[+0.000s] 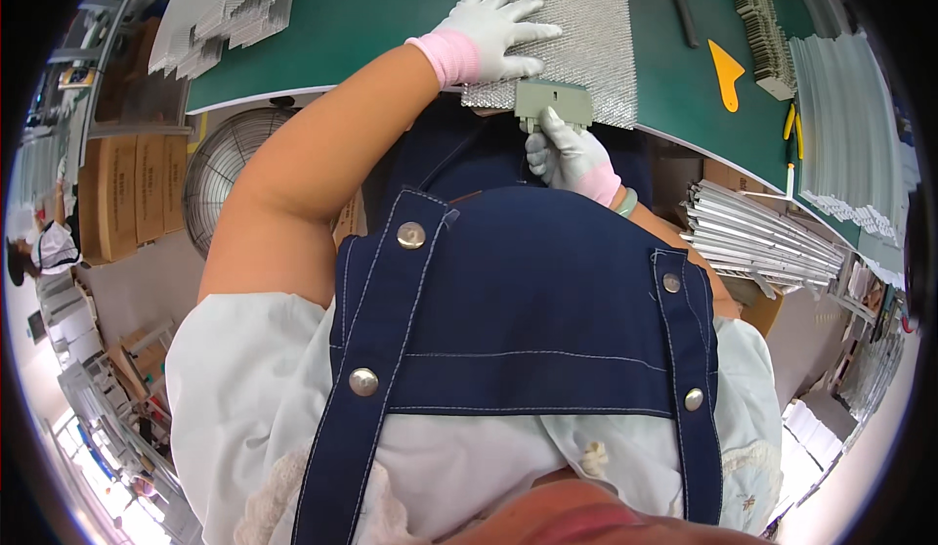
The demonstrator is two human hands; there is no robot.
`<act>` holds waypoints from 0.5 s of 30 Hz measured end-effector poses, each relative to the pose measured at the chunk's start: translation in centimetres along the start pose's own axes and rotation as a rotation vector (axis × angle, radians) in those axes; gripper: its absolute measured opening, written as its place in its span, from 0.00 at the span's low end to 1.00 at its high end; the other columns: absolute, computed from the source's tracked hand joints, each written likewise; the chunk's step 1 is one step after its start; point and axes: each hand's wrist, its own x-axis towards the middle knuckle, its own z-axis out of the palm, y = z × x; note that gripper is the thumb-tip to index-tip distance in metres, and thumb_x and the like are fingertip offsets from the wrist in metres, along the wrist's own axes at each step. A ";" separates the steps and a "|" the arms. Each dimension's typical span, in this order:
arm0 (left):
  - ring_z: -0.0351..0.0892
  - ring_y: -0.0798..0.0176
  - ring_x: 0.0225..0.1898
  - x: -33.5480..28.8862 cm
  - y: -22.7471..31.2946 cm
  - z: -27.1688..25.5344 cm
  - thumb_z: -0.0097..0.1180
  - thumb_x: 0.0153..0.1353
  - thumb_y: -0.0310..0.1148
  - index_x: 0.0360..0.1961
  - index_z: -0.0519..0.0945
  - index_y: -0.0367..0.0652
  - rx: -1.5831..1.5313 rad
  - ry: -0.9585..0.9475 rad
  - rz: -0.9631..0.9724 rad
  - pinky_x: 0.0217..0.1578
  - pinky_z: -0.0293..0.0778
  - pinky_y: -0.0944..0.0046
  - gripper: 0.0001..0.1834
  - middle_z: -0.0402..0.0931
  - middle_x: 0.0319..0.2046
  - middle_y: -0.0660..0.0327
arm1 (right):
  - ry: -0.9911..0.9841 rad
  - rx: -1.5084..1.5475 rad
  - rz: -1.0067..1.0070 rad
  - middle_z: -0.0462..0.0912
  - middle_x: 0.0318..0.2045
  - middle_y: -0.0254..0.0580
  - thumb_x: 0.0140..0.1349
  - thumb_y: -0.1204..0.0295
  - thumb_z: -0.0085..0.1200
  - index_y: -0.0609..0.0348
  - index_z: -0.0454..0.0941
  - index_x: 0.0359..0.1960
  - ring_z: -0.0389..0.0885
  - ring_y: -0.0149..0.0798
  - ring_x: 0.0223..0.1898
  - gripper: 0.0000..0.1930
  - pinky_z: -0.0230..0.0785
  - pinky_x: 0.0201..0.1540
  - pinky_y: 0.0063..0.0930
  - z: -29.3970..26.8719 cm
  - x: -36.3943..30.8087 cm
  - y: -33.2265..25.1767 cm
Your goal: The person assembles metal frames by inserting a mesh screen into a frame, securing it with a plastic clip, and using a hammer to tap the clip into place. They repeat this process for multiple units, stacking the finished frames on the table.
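A silvery sheet with a fine mesh-like texture (pixel 598 17) lies on the green table and reaches its near edge. My left hand (pixel 489 32), in a white glove with a pink cuff, rests flat on this sheet with its fingers spread. At the sheet's near edge, my right hand (pixel 572 157), gloved the same way, grips a flat grey-green rectangular plate (pixel 554 103). The thumb lies on top of the plate and the fingers are curled beneath it. Whether the plate touches the sheet's edge I cannot tell.
On the green tabletop (pixel 381 17), pleated white sheets (pixel 230 7) are stacked at left. To the right lie a yellow scraper (pixel 725 74), a black-handled tool (pixel 682 7), yellow-handled pliers (pixel 792 132), a row of grey-green pieces (pixel 762 37) and pale strips (pixel 845 125). A fan (pixel 230 174) stands below left.
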 end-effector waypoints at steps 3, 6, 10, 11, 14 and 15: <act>0.54 0.43 0.70 -0.2 0.1 -0.2 0.52 0.61 0.56 0.65 0.70 0.67 -0.021 -0.006 0.000 0.69 0.49 0.42 0.30 0.60 0.69 0.56 | -0.007 -0.007 0.002 0.71 0.22 0.31 0.71 0.57 0.50 0.57 0.73 0.39 0.67 0.25 0.23 0.15 0.60 0.26 0.17 0.0 0.5 -0.6; 0.55 0.43 0.69 0.1 0.1 -0.8 0.53 0.60 0.57 0.64 0.71 0.66 -0.046 -0.030 0.001 0.68 0.50 0.42 0.31 0.61 0.68 0.55 | -0.004 -0.056 0.010 0.72 0.22 0.32 0.71 0.56 0.50 0.57 0.74 0.38 0.67 0.25 0.22 0.16 0.61 0.26 0.18 -0.4 0.7 -0.7; 0.60 0.46 0.66 3.1 1.3 -3.8 0.56 0.54 0.62 0.60 0.75 0.59 -0.130 -0.225 -0.134 0.65 0.55 0.45 0.34 0.68 0.62 0.53 | -0.025 -0.029 0.045 0.73 0.21 0.33 0.70 0.55 0.50 0.57 0.74 0.38 0.68 0.26 0.22 0.17 0.61 0.26 0.18 -1.1 0.9 -0.4; 0.62 0.46 0.65 3.9 2.3 -4.6 0.57 0.52 0.64 0.58 0.76 0.57 -0.153 -0.299 -0.207 0.64 0.56 0.45 0.35 0.70 0.60 0.53 | -0.030 -0.015 0.054 0.73 0.21 0.33 0.70 0.55 0.50 0.57 0.74 0.38 0.68 0.27 0.22 0.17 0.61 0.26 0.18 -1.1 1.0 -0.5; 0.65 0.51 0.62 3.2 3.6 -2.9 0.61 0.46 0.66 0.54 0.78 0.54 -0.122 -0.120 -0.279 0.63 0.56 0.46 0.38 0.73 0.53 0.55 | -0.107 -0.002 0.067 0.74 0.22 0.33 0.70 0.54 0.51 0.58 0.74 0.38 0.68 0.27 0.22 0.17 0.61 0.26 0.18 -1.3 0.8 -0.5; 0.65 0.52 0.62 3.0 3.6 -2.5 0.61 0.46 0.66 0.54 0.78 0.54 -0.134 -0.069 -0.294 0.63 0.55 0.46 0.39 0.73 0.53 0.55 | -0.080 -0.030 0.038 0.73 0.21 0.33 0.70 0.54 0.51 0.58 0.74 0.38 0.68 0.27 0.22 0.17 0.61 0.26 0.18 -1.1 0.8 -0.6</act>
